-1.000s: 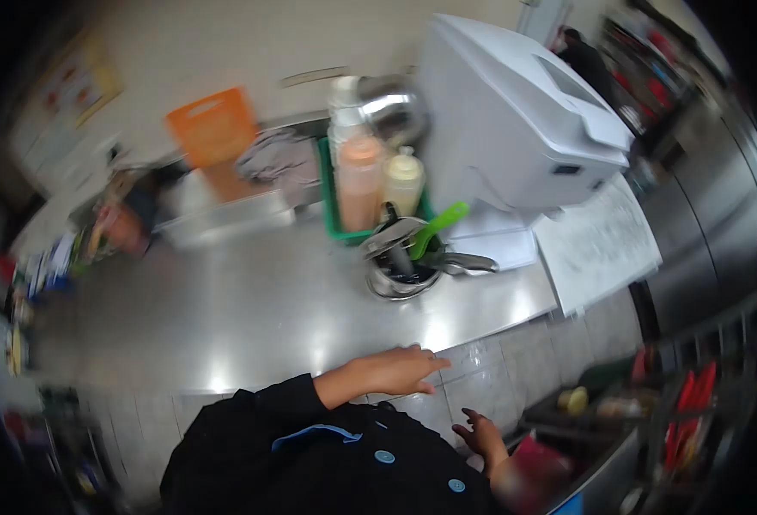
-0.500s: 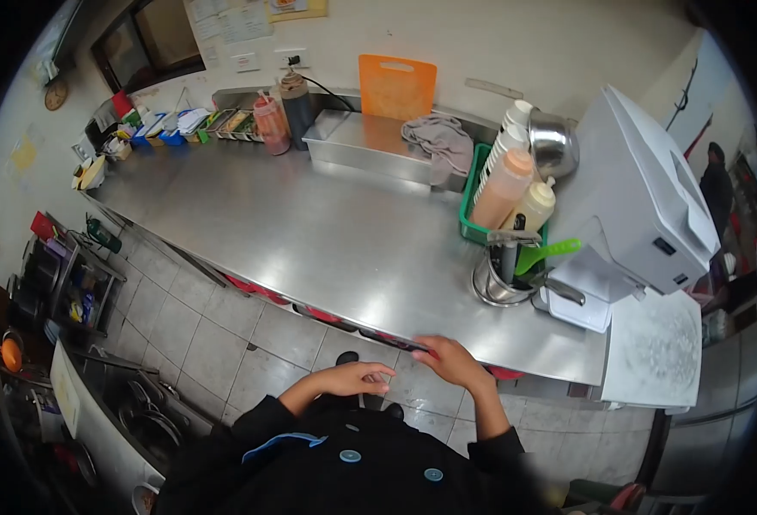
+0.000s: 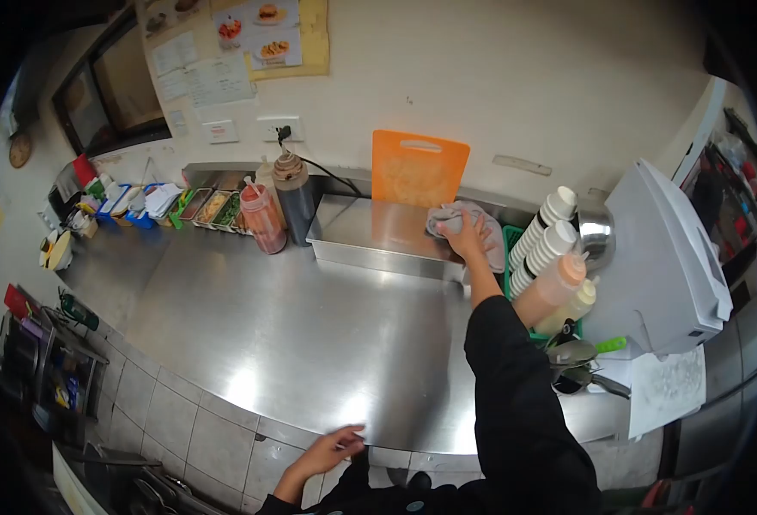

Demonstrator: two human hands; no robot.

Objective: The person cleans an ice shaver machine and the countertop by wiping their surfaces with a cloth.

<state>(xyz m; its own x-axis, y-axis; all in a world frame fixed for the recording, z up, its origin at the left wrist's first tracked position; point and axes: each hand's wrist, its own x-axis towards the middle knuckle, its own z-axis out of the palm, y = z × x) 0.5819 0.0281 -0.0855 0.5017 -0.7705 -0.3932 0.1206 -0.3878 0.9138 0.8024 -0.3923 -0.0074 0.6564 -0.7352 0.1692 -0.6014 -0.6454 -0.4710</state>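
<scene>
Over a steel counter (image 3: 301,335), seen from above: a gray cloth (image 3: 440,221), crumpled on the right end of a metal box (image 3: 365,227) and spilling toward a green basket (image 3: 510,235). On the cloth, at arm's length, the right hand (image 3: 467,239), with fingers bent over the folds and slightly apart; hard to tell whether gripping or only resting. By the counter's front edge, the left hand (image 3: 333,450), empty, with fingers loosely curled. For a sure hold, best to bunch several folds between thumb and fingertips. Best also to raise the cloth before pulling, so as not to snag the paper cups (image 3: 547,256), and to hold the sleeve (image 3: 516,369) clear of the sauce bottles (image 3: 555,288).
</scene>
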